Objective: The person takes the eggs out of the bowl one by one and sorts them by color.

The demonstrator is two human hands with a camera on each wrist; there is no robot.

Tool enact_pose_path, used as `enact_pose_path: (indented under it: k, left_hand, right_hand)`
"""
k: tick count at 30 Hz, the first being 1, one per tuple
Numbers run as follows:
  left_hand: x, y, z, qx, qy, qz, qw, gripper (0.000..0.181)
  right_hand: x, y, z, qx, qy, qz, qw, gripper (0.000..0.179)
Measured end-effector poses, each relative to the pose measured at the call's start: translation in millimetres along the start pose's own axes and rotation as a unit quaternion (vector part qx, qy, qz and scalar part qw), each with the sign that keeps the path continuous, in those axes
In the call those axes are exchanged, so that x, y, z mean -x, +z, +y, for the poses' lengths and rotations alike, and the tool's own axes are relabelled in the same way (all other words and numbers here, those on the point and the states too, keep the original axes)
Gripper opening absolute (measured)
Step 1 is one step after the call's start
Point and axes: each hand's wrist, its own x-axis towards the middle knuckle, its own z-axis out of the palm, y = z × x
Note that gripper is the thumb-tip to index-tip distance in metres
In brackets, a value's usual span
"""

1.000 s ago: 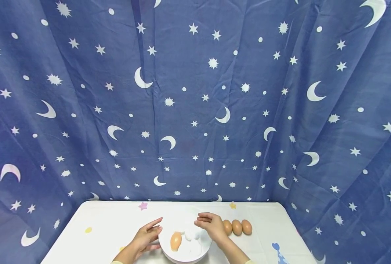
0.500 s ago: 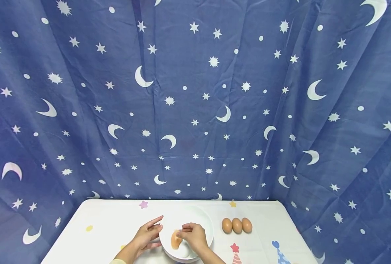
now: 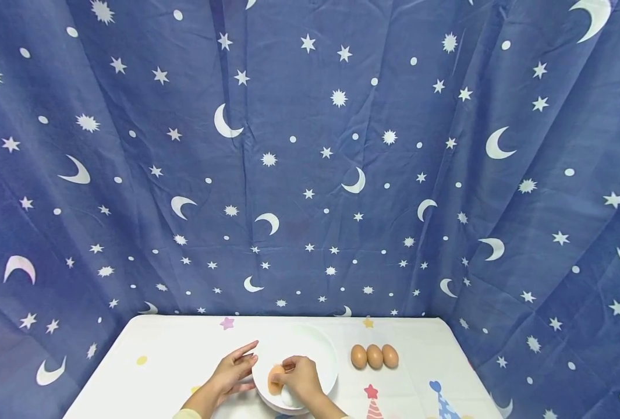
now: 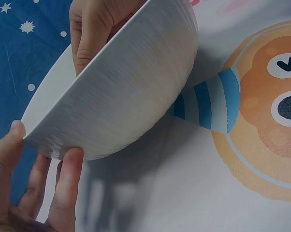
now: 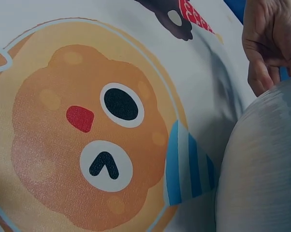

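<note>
A white bowl (image 3: 325, 366) stands near the table's front edge. My left hand (image 3: 231, 373) grips its left side, with the thumb (image 4: 12, 140) at the rim and fingers against the outer wall (image 4: 131, 92). Inside the bowl lies an orange oval piece (image 3: 274, 385), partly covered by my right hand (image 3: 304, 381). The thumb and curled fingers of that hand pinch the orange piece. Beside it a pale rounded thing (image 3: 287, 399) shows below the fingers. In the wrist views the bowl's wall hides what the right hand holds.
Three brown eggs (image 3: 375, 357) stand in a row to the right of the bowl. A white cloth (image 3: 168, 361) with printed stars, party hats and a cartoon face covers the table. A blue curtain (image 3: 310, 174) with moons and stars hangs behind and at both sides.
My right hand has moved from above the bowl's right rim down and left into the bowl, onto the orange piece. The left hand stays at the bowl's left side.
</note>
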Motion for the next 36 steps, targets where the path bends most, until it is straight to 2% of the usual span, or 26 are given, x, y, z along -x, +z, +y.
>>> enact_pose_path:
  k: [5,13,20,31,36]
  left_hand:
    - [-0.7,-0.9,-0.8,0.000,-0.003,0.005,1.0000,0.060]
    - [-3.9,-1.0,-1.2,-0.006,-0.009,0.018,0.9998,0.058]
    - [-4.1,-1.3,-2.1,-0.004,-0.011,0.020,0.9997,0.065]
    - [-3.3,1.1,-5.6,-0.007,-0.003,0.019,0.9998,0.062]
    - [-2.1,1.4,-4.6,-0.002,0.000,0.015,0.9999,0.062]
  right_hand:
    - [-1.3,2.0,-0.4,0.008,-0.002,-0.004,1.0000,0.036]
    - [-2.7,2.3,-2.3,-0.005,-0.010,-0.057,0.9983,0.039]
    - [-0.8,-0.6,-2.8,-0.014,-0.005,-0.082,0.9965,0.038]
    - [-0.1,-0.2,1.1,0.005,-0.002,-0.088,0.9961,0.036]
    - [-0.2,-1.1,2.3,-0.011,-0.008,-0.091,0.9958,0.034]
